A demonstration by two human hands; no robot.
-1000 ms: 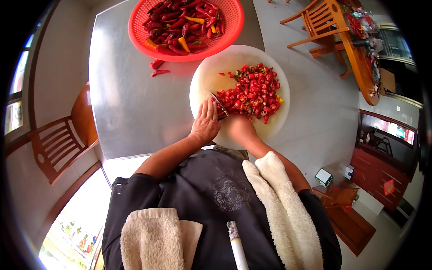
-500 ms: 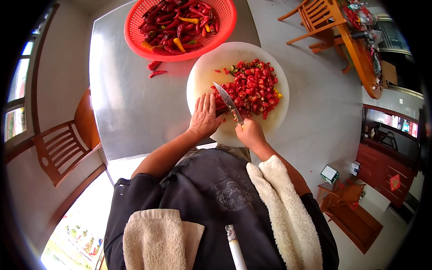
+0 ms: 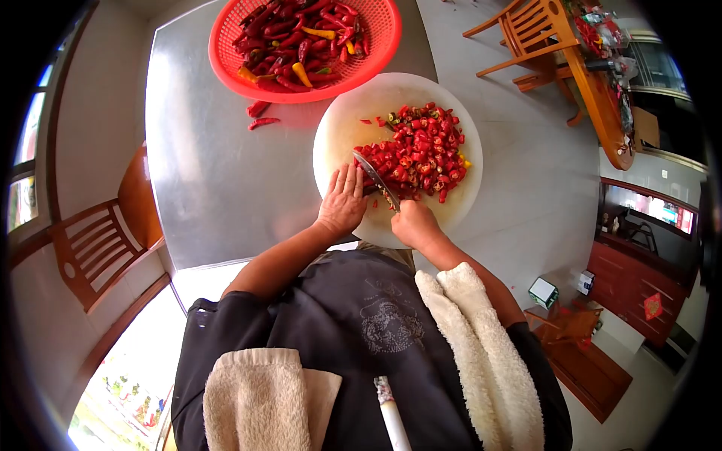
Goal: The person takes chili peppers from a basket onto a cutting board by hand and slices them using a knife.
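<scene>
On the round white cutting board (image 3: 337, 135) lies a heap of chopped red chillies (image 3: 425, 146). My right hand (image 3: 416, 224) is closed round the handle of a knife (image 3: 378, 180), whose blade slants up and left along the heap's near left edge. Bits of chilli cling to the blade. My left hand (image 3: 344, 201), fingers stretched forward, holds dark red chillies (image 3: 368, 186) against the board, its fingertips close beside the blade. These chillies are partly hidden under the fingers and thumb.
A red plastic basket (image 3: 218, 56) of whole chillies stands on the metal table (image 3: 218, 173) beyond the board's left side. Loose chillies (image 3: 263, 122) lie below it. Wooden chairs (image 3: 98, 248) stand at left and upper right. A cigarette (image 3: 391, 421) shows at the bottom.
Over the last half second the knife blade has shifted slightly down and tilted beside my left fingers. My right hand has moved slightly left. My left hand stays on the chillies.
</scene>
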